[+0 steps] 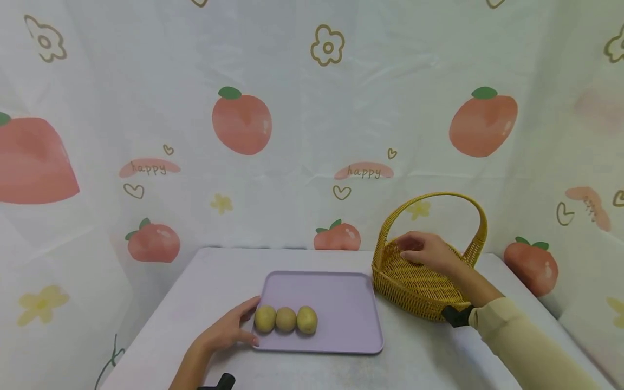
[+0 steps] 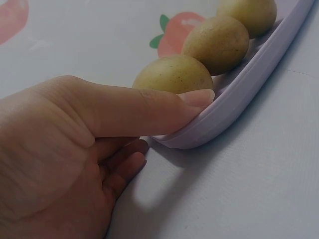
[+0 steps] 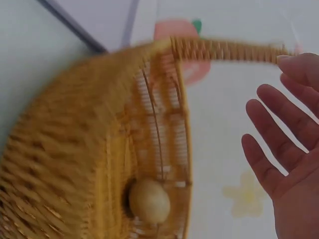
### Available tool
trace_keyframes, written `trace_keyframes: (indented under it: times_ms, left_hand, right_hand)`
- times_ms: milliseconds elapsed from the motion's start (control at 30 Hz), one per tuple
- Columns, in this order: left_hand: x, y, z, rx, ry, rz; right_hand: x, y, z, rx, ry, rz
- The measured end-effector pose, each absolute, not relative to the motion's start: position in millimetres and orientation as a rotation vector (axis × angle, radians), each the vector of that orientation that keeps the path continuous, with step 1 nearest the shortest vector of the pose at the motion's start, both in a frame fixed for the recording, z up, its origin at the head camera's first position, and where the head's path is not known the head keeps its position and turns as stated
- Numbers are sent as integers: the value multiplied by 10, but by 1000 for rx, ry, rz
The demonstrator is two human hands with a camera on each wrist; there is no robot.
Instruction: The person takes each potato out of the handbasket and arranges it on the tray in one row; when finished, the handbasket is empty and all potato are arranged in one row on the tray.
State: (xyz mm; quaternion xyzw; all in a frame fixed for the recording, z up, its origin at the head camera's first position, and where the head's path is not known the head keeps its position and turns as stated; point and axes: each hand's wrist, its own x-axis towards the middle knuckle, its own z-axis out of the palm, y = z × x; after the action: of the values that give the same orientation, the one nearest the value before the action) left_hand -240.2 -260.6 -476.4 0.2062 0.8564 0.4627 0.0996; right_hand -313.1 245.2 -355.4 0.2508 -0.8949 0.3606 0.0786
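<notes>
Three potatoes [image 1: 286,319] sit in a row at the left end of a pale purple tray [image 1: 341,309]. My left hand [image 1: 229,327] holds the tray's left side. Its thumb [image 2: 164,112] lies over the rim beside the nearest potato [image 2: 174,74], and the other fingers are bent outside the edge, partly hidden. On the right, my right hand [image 1: 429,252] hovers over a yellow wicker basket [image 1: 414,303] with nothing in it, fingers spread loosely near the handle [image 3: 224,50]. One potato [image 3: 149,200] rests inside the basket; the hand mostly covers it in the head view.
The basket stands at the tray's right side, its tall arched handle rising above the rim. Both are on a white table [image 1: 219,271], which meets a fruit-printed curtain [image 1: 292,206] at the back. A dark green cord [image 1: 113,357] hangs near the table's left edge.
</notes>
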Motion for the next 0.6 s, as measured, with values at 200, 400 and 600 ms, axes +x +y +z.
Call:
trace_keyframes:
  times_ms: [200, 400, 600]
  left_hand:
    - [-2412, -2609, -4786, 626, 2543, 1356]
    - [-2421, -2615, -4817, 615, 2551, 1352]
    - [-2411, -2610, -4812, 624, 2555, 1357]
  right_hand:
    - [-3315, 2658, -3575, 616, -2732, 1055]
    - [-3512, 2780, -3618, 517, -2815, 1037]
    - [-3651, 2846, -3690, 400, -2916, 1105]
